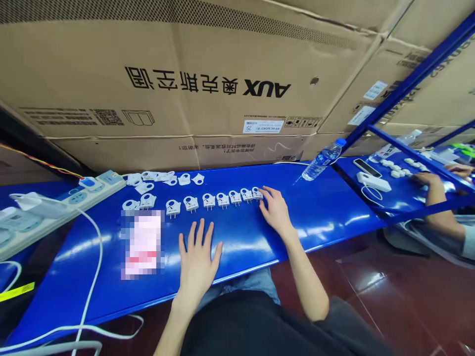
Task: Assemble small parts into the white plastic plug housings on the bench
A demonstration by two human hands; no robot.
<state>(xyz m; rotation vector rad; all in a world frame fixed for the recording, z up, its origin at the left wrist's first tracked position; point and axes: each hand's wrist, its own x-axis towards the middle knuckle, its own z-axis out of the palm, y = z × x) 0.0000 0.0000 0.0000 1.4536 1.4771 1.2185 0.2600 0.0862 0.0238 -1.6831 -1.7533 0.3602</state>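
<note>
A row of several white two-pin plugs (pixel 222 200) with ring-shaped handles runs across the blue table (pixel 237 262), metal prongs toward me. At the row's right end, the fingertips of my right hand (pixel 276 212) touch or nearly touch the last plug (pixel 256 194); its fingers are stretched out and apart. My left hand (pixel 198 259) is spread open, palm down at the table, below the middle of the row, holding nothing. Whether it rests on the surface I cannot tell. More white ring-handled pieces (pixel 184 179) lie in a loose group behind the row's left end.
A blurred pink-and-white item (pixel 144 244) lies left of my left hand. Further left are a power strip (pixel 79 198) and white cables (pixel 99 247). A water bottle (pixel 322 160) leans at the back right. Cardboard boxes (pixel 185 44) stand behind; another person's hand (pixel 426 180) is beyond the blue frame (pixel 401 94).
</note>
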